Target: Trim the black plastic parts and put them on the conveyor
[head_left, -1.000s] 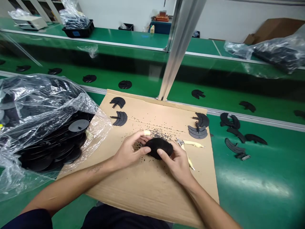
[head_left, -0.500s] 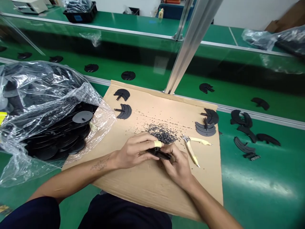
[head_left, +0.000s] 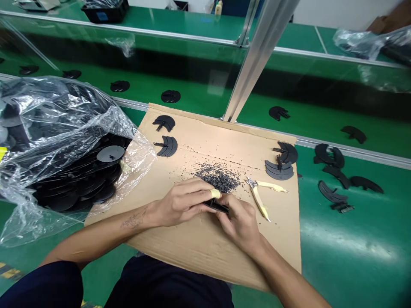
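Both hands meet over the cardboard sheet (head_left: 192,252), gripping one flat black plastic part (head_left: 218,206) between them. My left hand (head_left: 188,201), with yellow tape round a fingertip, holds its left side and hides much of it. My right hand (head_left: 239,218) pinches its right side with thumb and fingers. Just beyond the hands lies a heap of tiny black pieces (head_left: 220,176). Side cutters (head_left: 259,196) with yellow handles rest with their handles spread, right of the heap.
Left is a clear plastic bag (head_left: 64,111) of black discs (head_left: 80,184). Curved black parts (head_left: 168,146) lie at the cardboard's left, more (head_left: 279,169) at its right. Other black pieces (head_left: 332,192) sit on the green table (head_left: 346,248). A metal post (head_left: 257,64) rises behind the cardboard.
The black part has tilted, showing less of its flat face, and my fingers have shifted slightly around it. The camera view has moved a little.
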Demonstrator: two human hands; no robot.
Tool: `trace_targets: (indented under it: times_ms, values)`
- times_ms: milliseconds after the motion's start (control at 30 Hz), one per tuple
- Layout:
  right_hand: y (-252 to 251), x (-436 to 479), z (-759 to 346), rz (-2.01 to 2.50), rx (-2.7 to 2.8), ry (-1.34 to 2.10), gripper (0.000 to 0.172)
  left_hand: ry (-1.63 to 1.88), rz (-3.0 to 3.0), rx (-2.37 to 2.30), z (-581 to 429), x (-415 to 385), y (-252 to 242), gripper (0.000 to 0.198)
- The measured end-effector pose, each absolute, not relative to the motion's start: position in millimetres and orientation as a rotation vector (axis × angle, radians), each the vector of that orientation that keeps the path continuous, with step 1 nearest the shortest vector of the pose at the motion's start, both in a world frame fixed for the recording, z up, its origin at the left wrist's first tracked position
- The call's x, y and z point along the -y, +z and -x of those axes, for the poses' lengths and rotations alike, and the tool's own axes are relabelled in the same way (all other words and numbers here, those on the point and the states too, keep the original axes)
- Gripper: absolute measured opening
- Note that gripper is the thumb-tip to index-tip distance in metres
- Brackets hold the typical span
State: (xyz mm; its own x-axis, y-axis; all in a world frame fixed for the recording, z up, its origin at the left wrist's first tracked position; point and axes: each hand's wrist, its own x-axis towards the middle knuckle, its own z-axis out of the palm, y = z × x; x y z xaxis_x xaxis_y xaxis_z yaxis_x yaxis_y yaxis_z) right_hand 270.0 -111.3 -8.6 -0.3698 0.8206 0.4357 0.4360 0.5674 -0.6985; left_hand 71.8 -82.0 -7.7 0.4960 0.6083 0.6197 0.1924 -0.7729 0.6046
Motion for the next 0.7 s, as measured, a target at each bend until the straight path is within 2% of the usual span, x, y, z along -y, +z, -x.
trace_targets:
  times_ms: [433,600,700]
  values:
    - [-7.7,111.8,-272.4,0.997,2.002,0.575,0.014,1.235,-2.246,-0.615,-72.2,82.0,-8.8,0.021]
    - [-7.3,111.0,-270.2,0.977,1.971,0.663,0.016,1.252,-2.167,-0.631,-73.8,84.2,-5.0,0.016]
    - [-7.1,110.8,-269.6,0.946,1.941,0.724,0.018,1.254,-2.112,-0.617,-73.8,84.8,-3.2,0.022]
